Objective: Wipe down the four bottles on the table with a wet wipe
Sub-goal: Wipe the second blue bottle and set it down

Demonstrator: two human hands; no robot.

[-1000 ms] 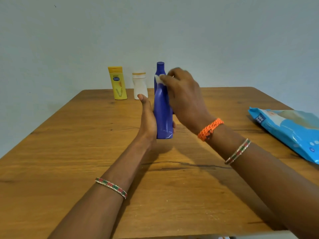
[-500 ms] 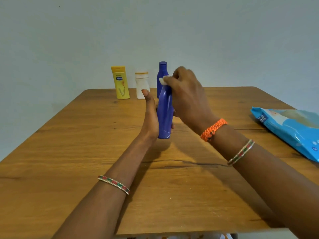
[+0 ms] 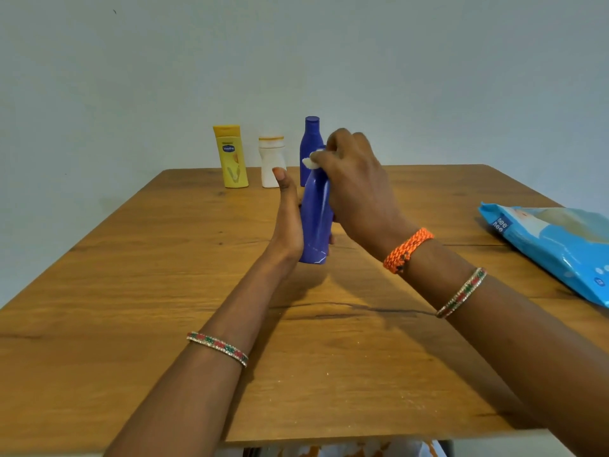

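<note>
My left hand (image 3: 287,222) grips a blue bottle (image 3: 315,222) by its lower body, lifted just off the wooden table (image 3: 164,291) and leaning slightly right. My right hand (image 3: 356,186) covers the bottle's neck and cap, pinching a white wet wipe (image 3: 310,162) against it. At the table's far edge stand a yellow lotion bottle (image 3: 231,156), a small white bottle (image 3: 271,161) and a second blue bottle (image 3: 310,140), partly hidden behind my right hand.
A light blue pack of wet wipes (image 3: 557,245) lies at the table's right edge. A grey wall rises right behind the row of bottles.
The held bottle has tilted and its base has come off the table. My right hand with the wipe stays at the bottle's top, shifted slightly.
</note>
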